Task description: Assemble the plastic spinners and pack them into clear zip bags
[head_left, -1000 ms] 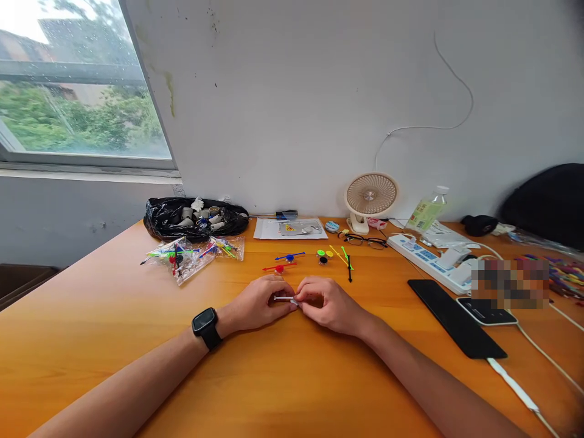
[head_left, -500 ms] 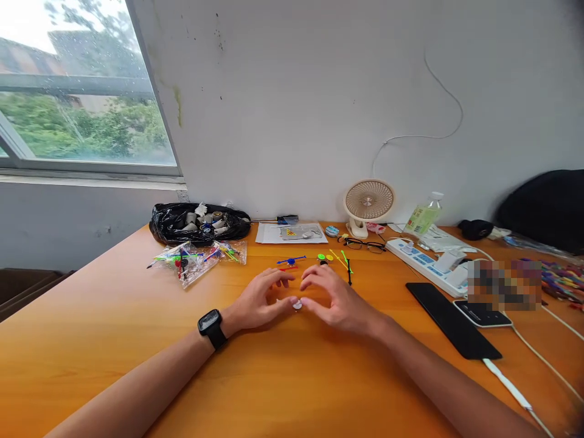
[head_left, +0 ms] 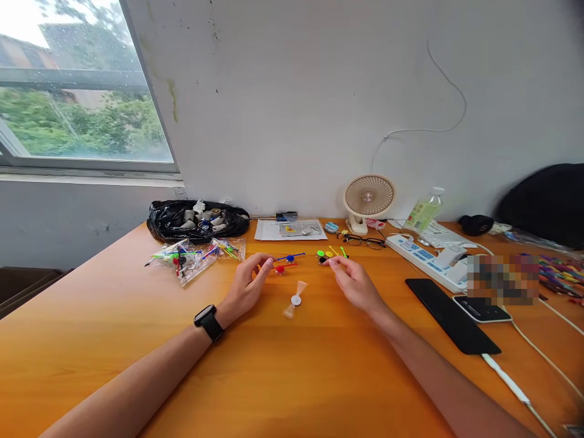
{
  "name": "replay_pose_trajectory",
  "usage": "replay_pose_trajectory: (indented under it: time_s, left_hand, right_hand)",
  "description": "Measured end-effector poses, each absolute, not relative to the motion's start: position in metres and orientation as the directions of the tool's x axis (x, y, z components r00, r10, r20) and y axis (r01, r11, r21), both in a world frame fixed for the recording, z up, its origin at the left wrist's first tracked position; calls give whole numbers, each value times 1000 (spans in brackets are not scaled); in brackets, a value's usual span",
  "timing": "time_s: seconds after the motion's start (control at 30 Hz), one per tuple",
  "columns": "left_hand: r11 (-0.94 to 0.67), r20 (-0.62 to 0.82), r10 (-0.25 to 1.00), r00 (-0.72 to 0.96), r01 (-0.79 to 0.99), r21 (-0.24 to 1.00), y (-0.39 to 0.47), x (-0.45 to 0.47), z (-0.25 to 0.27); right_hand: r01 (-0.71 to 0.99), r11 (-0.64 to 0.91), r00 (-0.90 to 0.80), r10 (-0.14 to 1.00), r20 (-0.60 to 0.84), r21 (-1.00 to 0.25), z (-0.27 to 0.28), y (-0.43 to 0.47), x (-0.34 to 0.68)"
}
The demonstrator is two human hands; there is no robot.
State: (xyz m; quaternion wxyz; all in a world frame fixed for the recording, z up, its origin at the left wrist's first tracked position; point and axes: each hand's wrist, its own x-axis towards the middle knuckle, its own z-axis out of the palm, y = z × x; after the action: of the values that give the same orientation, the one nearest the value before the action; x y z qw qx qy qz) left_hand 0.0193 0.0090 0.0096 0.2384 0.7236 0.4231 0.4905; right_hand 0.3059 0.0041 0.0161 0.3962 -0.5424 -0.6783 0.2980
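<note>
A white spinner [head_left: 295, 300] turns on the wooden table between my hands, its arms blurred by motion. To its left, my left hand [head_left: 247, 283] hovers with fingers loosely bent and nothing visible in them. Just beyond its fingertips lie a red spinner [head_left: 280, 270] and a blue spinner [head_left: 290, 258]. On the other side, my right hand [head_left: 356, 283] is half curled, also seeming to hold nothing. Its fingertips are close to a black disc [head_left: 323, 260]; whether they touch it I cannot tell. Green [head_left: 320, 253] and yellow discs [head_left: 329, 254] sit behind, with thin arrow pieces partly hidden by that hand.
Clear bags of coloured parts [head_left: 182, 260] lie at left, before a black plastic bag [head_left: 159, 222]. Papers [head_left: 269, 231], a small fan [head_left: 368, 198] and glasses [head_left: 365, 242] line the back. At right are a power strip [head_left: 429, 261], a black phone [head_left: 449, 316] and cables.
Both hands have moved apart, away from the white spinner, which now turns uncovered. The red spinner shows more fully, while the black arrow is now behind my right hand.
</note>
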Motion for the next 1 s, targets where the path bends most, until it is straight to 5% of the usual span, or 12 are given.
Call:
replay_pose_trajectory:
  time_s: [0.13,0.3,0.57,1.0]
  left_hand:
    - [-539,526,833,171,469,700,19,12,8]
    - [-523,528,825,199,620,584,40,-8,-3]
    - [-539,441,824,355,730,419,54,-24,-27]
    - [-570,424,812,401,700,429,55,-24,-29]
  right_hand:
    - [807,147,34,955,294,-572,17,20,340]
    - [919,-7,118,959,259,-394,13,35,374]
    - [937,119,-23,959,283,-327,-6,43,377]
    - [943,88,5,961,278,-320,-1,44,376]
